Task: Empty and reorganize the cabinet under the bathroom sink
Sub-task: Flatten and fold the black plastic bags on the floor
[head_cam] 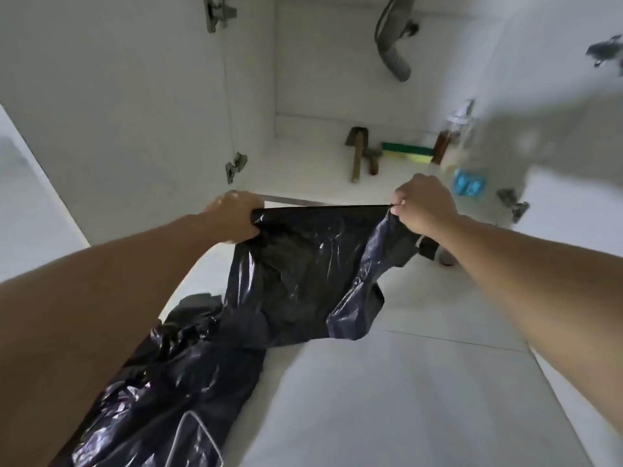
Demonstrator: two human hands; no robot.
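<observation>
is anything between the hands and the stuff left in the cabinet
Yes: the black bag, stretched between the left hand and right hand, hangs before the cabinet floor, where the sponge and brush lie.

Your left hand (236,215): fingers curled, gripping left end of black bag (303,271) top edge, knuckles facing away from you. Your right hand (426,205): closed fist, pinching right end of same edge between thumb and forefinger. Both forearms bare, extended forward, converging slightly. Hands level, well apart, edge stretched taut between them.
</observation>
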